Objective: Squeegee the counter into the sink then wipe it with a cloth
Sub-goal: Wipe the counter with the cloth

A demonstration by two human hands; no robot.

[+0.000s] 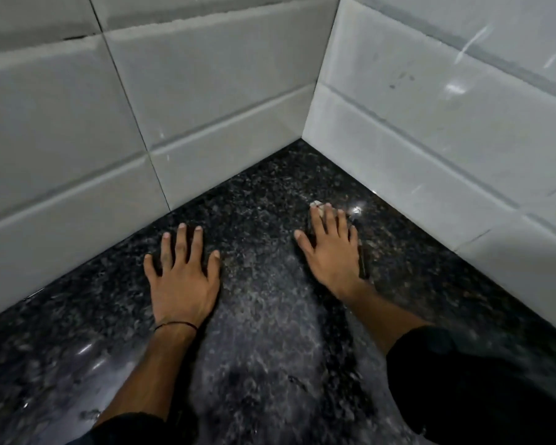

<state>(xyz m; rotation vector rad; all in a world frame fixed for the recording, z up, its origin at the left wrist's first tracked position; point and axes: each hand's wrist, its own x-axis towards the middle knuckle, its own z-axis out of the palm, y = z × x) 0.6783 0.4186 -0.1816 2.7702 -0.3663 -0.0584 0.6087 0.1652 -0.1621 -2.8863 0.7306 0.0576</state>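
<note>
The dark speckled granite counter [264,200] runs into a corner of white tiled walls. My left hand [183,277] lies flat on it with fingers spread and nothing under it. To the right, closer to the corner, my right hand [331,248] presses flat on a cloth [316,205]. Only a pale corner of the cloth shows past my fingertips, and a dark edge shows along the little-finger side. A wide, dull wet streak [270,332] runs from that hand back toward me. No sink or squeegee is in view.
White tiled walls close the counter in at the back left [174,91] and at the right [446,139], meeting just beyond my right hand. Black sleeves cover both forearms at the bottom edge. Light glints on the counter at bottom left.
</note>
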